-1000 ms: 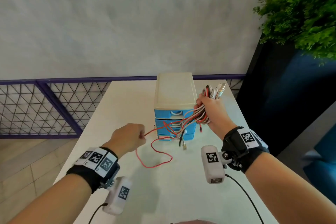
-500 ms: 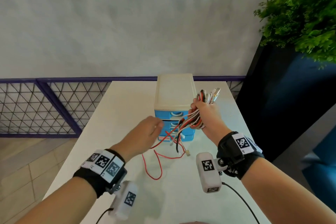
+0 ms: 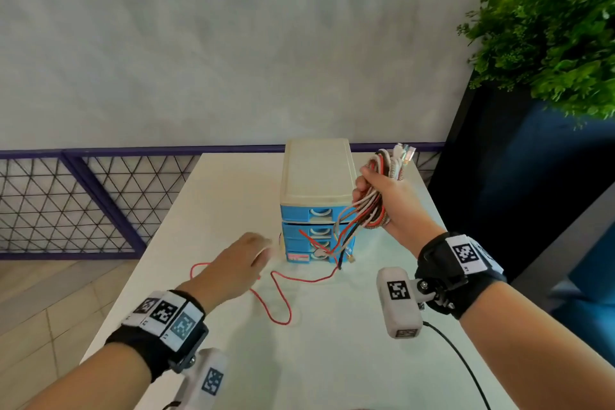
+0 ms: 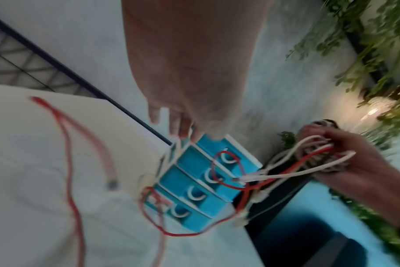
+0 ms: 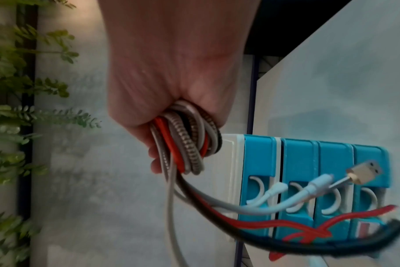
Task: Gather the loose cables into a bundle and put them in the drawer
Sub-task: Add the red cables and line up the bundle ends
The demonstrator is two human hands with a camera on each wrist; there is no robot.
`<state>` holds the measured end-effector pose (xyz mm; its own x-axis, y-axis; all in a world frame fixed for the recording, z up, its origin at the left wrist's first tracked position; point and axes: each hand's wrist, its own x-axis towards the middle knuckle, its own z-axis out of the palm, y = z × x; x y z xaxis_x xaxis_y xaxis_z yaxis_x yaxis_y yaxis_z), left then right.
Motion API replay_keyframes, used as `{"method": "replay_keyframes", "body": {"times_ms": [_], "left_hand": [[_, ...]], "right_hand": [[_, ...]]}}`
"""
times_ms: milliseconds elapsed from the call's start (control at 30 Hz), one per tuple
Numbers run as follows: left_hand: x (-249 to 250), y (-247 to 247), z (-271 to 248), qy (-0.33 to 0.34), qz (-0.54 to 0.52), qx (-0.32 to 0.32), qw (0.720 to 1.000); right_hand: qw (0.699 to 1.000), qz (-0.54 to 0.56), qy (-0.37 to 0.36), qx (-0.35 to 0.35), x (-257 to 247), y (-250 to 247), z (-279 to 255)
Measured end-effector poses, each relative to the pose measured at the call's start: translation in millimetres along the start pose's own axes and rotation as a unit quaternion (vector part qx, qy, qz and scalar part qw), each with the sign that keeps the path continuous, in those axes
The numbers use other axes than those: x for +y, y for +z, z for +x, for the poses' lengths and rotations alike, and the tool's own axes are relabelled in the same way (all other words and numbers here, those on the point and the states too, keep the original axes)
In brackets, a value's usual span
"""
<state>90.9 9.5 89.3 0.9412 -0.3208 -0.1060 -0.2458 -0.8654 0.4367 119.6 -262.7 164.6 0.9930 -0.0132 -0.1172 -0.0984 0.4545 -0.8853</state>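
Right hand gripping cable bundle, left hand spread beside drawer unit

Light was soft and even; my left hand smeared with motion blur; both wrist views were blurred, bending at edges; faint shadows lay on the desk.

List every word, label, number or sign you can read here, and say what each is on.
No text can be read.
Red-and-white sticker on the bottom drawer of the drawer unit: print too blurred.
Wristband markers: black-and-white square codes, with tiny unreadable marks beneath.
Wrist camera housings: codes only.
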Motion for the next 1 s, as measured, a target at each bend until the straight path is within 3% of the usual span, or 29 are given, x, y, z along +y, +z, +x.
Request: {"method": "replay_keyframes", "body": {"times_ms": [67, 167, 300, 400, 467, 633, 733, 900, 1000], "left_hand": [[35, -8, -1, 0.061, -0.114, 0.062, 0.990], [88, -15, 2, 0.115, -0.180, 0.052, 0.976], [102, -7, 18, 0.052, -0.229, 0.031, 0.971], [103, -6, 18, 0.095, -0.291, 0.001, 0.952], [104, -7, 17, 0.102, -0.359, -0.037, 0.927], [98, -10, 8, 0.021, -0.532, -0.161, 0.831], [89, -9, 5, 0.021, -0.530, -0.221, 0.819], [77, -6, 0, 0.000, -0.566, -0.296, 0.770], [69, -7, -3, 0.002, -0.520, -0.339, 0.784]], "right_hand": [[0.998, -0.044, -0.010, -0.037, 4, 10, -4], [0.990, -0.125, -0.045, -0.055, 15, 29, -8], [0.987, -0.136, -0.081, -0.008, 18, 45, -11], [0.985, -0.122, -0.115, 0.032, 14, 42, -8], [0.986, -0.105, -0.119, 0.041, 13, 38, -6], [0.994, 0.004, -0.083, 0.076, 8, 29, 2], [0.994, 0.038, -0.063, 0.086, 7, 25, 4], [0.993, 0.069, -0.029, 0.090, 7, 19, 4], [0.992, 0.089, 0.001, 0.084, 6, 14, 6]]}}
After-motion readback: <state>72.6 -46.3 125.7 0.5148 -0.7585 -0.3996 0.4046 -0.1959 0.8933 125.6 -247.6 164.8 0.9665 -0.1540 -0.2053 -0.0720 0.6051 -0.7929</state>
